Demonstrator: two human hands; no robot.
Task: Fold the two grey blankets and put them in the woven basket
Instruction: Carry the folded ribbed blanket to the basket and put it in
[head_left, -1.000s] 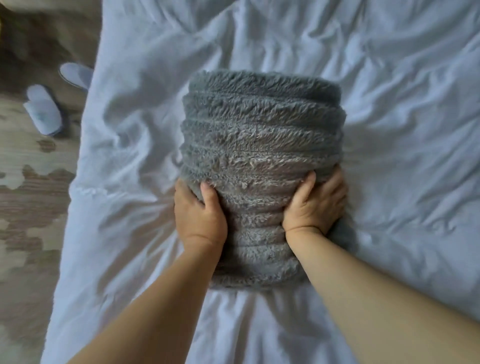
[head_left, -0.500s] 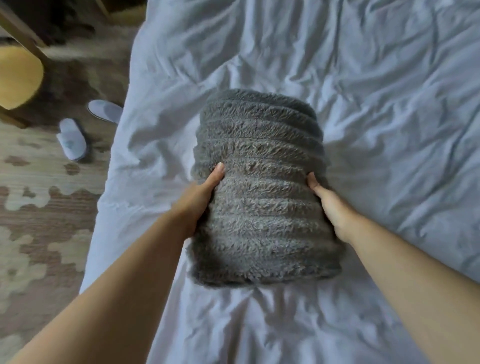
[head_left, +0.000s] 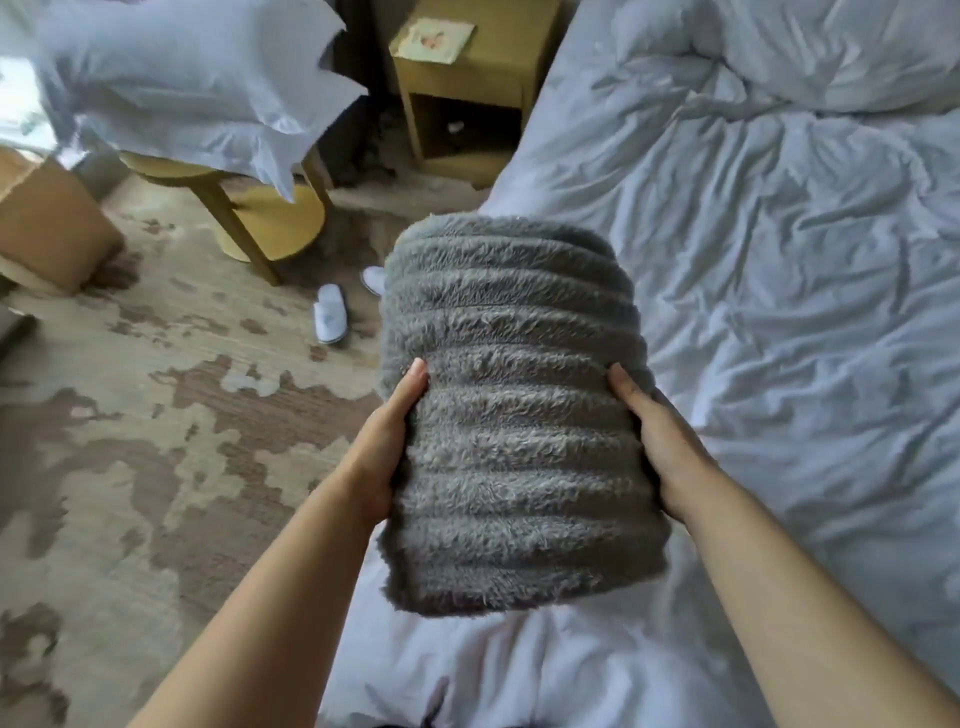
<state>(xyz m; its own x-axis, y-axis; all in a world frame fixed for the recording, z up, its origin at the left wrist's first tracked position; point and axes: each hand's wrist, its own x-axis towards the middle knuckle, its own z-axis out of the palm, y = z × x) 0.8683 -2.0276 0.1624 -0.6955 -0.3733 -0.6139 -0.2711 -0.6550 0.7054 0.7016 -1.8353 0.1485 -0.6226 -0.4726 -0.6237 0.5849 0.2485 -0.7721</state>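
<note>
Soft, cool daylight lay evenly over the white duvet (head_left: 779, 312), a bright patch glared at the far left edge, shadows were faint, edges bowed, detail slightly soft.

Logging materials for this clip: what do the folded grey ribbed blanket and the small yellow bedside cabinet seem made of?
Folded grey ribbed blanket: apparently plush synthetic fleece, matt; long fuzzy pile in raised ridges. Small yellow bedside cabinet: probably wood or laminated board, smooth; flat panels, grain unclear.

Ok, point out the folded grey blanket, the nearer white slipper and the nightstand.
folded grey blanket (head_left: 519, 415), head view, ribbed top face
nearer white slipper (head_left: 329, 316), head view, its upper
nightstand (head_left: 462, 80), head view, front panel
</note>
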